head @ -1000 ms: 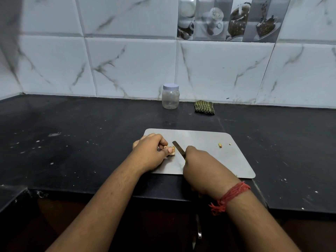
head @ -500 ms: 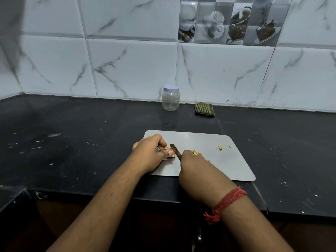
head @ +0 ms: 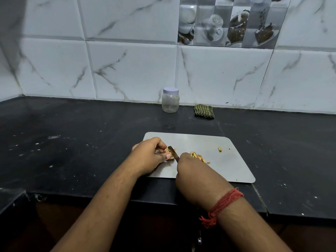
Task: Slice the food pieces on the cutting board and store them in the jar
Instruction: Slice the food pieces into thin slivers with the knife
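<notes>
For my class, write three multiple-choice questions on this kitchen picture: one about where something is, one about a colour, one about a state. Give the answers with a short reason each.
1. Where is the jar?
A. On the cutting board
B. On the counter by the wall tiles
C. In the left hand

2. What colour is the thread on the right wrist?
A. Red
B. Blue
C. White

3. How is the jar?
A. Lying on its side
B. Open
C. Upright with its lid on

Answers:
1. B: it stands at the back of the counter, beyond the cutting board.
2. A: the wrist thread is red.
3. C: the white lid sits on top.
</notes>
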